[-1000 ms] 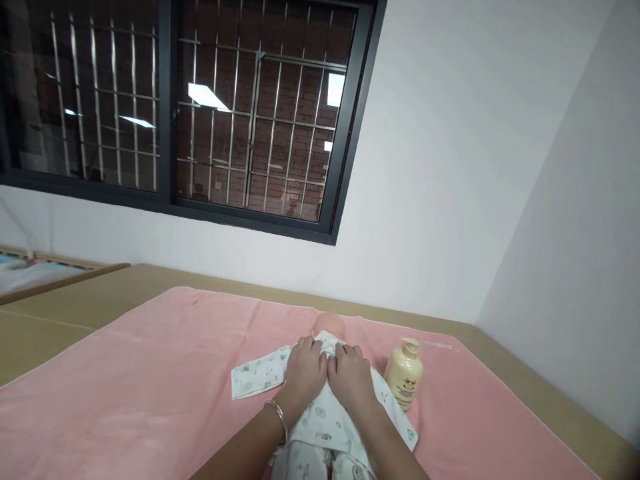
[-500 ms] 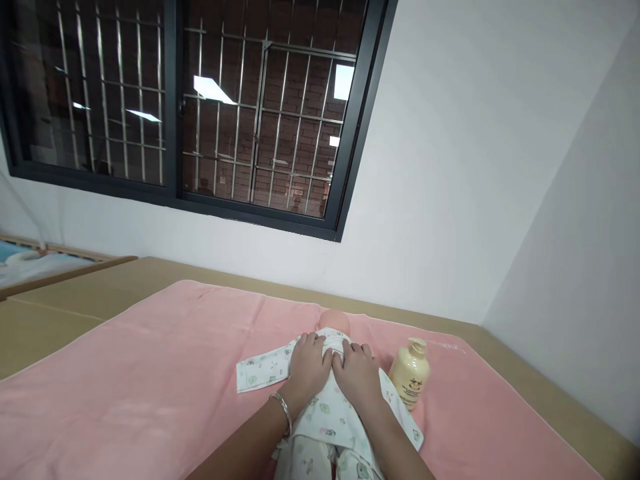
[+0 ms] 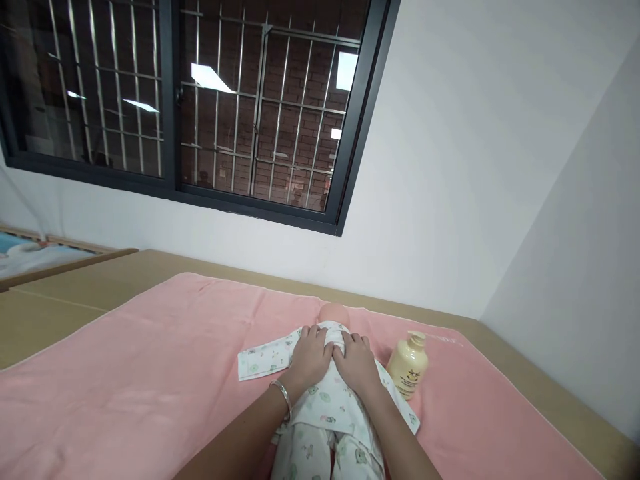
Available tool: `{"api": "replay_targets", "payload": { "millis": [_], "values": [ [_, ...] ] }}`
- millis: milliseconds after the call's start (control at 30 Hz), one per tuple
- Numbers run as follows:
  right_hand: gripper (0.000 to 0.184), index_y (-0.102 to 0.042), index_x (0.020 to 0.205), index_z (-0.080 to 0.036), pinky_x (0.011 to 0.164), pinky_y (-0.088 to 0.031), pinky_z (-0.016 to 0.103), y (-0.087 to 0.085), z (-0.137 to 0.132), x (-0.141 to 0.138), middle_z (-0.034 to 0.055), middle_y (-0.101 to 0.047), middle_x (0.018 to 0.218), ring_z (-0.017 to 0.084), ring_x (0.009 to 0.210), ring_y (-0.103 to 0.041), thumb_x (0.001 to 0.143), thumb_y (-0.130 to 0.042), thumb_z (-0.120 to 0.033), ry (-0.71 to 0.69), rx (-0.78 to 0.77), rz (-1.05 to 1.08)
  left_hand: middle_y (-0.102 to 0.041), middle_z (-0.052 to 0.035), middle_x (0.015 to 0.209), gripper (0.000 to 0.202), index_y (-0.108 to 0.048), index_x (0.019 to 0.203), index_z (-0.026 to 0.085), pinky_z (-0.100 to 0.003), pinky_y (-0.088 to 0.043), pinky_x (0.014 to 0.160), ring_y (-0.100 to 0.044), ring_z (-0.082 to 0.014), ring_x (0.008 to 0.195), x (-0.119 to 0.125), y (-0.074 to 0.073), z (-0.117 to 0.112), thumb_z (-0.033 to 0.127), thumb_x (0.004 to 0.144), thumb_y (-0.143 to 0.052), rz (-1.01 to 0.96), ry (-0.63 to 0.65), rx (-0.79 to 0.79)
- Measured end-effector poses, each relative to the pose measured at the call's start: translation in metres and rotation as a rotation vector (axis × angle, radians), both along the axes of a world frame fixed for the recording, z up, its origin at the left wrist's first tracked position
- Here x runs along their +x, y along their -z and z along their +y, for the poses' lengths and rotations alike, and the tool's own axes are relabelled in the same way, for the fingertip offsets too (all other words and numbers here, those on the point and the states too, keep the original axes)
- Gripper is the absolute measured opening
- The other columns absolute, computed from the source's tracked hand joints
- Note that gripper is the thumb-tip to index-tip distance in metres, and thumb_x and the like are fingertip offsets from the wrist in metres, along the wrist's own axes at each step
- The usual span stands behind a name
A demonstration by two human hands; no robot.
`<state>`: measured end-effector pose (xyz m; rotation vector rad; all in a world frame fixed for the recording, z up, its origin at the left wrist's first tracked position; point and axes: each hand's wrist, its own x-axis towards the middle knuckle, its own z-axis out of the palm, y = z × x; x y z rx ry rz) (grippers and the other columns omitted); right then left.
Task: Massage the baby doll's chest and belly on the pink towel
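A baby doll (image 3: 334,312) lies on its back on a pink towel (image 3: 150,373), dressed in a white printed garment (image 3: 325,413). My left hand (image 3: 309,357) and my right hand (image 3: 356,360) rest side by side on the doll's chest, fingers curled onto the garment's collar just below the doll's head. A silver bracelet (image 3: 285,400) circles my left wrist. One sleeve of the garment (image 3: 263,357) lies spread flat to the left. The doll's body is hidden under the cloth and my hands.
A cream pump bottle (image 3: 409,367) stands upright on the towel just right of the doll. The towel covers a tan mattress (image 3: 60,307) against white walls. A barred dark window (image 3: 200,100) is above. Another bed edge (image 3: 30,257) shows far left.
The view has shifted slightly. My hands stay on the doll's chest, fingers gathered a little tighter at the collar.
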<state>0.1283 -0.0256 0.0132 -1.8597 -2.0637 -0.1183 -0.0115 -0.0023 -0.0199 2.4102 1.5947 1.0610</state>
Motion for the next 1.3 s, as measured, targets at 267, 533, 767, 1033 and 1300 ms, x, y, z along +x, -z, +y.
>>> {"api": "replay_targets", "payload": {
  "millis": [267, 533, 767, 1033, 1300],
  "values": [
    [0.041, -0.057, 0.125, -0.016, 0.097, -0.032, 0.034, 0.008, 0.003, 0.003, 0.0118, -0.06, 0.121, 0.027, 0.11, -0.047, 0.091, -0.042, -0.032, -0.087, 0.05, 0.051, -0.059, -0.0106, 0.12, 0.034, -0.053, 0.123, 0.017, -0.039, -0.037, 0.097, -0.048, -0.0253, 0.112, -0.003, -0.001, 0.001, 0.026, 0.094, -0.038, 0.021, 0.094, 0.025],
    [0.043, -0.054, 0.129, -0.016, 0.102, -0.032, 0.033, 0.01, 0.008, 0.011, 0.011, -0.059, 0.124, 0.024, 0.115, -0.048, 0.089, -0.046, -0.03, -0.144, 0.033, 0.161, -0.061, -0.0092, 0.121, 0.033, -0.056, 0.119, 0.018, -0.04, -0.038, 0.098, -0.052, -0.0254, 0.112, -0.004, -0.001, 0.005, 0.032, 0.092, -0.043, -0.031, 0.08, -0.036],
    [0.044, -0.056, 0.129, -0.019, 0.104, -0.034, 0.033, 0.011, 0.008, 0.021, 0.0101, -0.059, 0.125, 0.023, 0.122, -0.047, 0.089, -0.047, -0.035, -0.188, 0.026, 0.268, -0.062, -0.0082, 0.126, 0.04, -0.055, 0.126, 0.02, -0.039, -0.039, 0.102, -0.052, -0.0235, 0.119, -0.007, 0.0, 0.007, 0.035, 0.091, -0.043, -0.111, 0.137, -0.035],
    [0.058, -0.047, 0.138, -0.016, 0.112, -0.029, 0.038, -0.004, 0.007, 0.018, 0.0105, -0.047, 0.144, 0.024, 0.135, -0.037, 0.083, -0.049, -0.031, -0.133, 0.067, 0.408, -0.059, -0.0113, 0.134, 0.045, -0.056, 0.129, 0.016, -0.042, -0.04, 0.107, -0.052, -0.025, 0.124, -0.006, 0.012, 0.009, 0.036, 0.09, -0.043, -0.171, 0.09, 0.022],
    [0.056, -0.044, 0.142, -0.014, 0.116, -0.02, 0.046, -0.006, -0.002, 0.004, 0.0116, -0.039, 0.15, 0.027, 0.142, -0.027, 0.088, -0.037, -0.029, -0.056, 0.135, 0.293, -0.064, -0.0098, 0.127, 0.041, -0.063, 0.12, 0.017, -0.044, -0.041, 0.108, -0.055, -0.0235, 0.122, -0.005, 0.023, 0.007, 0.028, 0.093, -0.035, -0.266, -0.002, 0.126]
  ]
}}
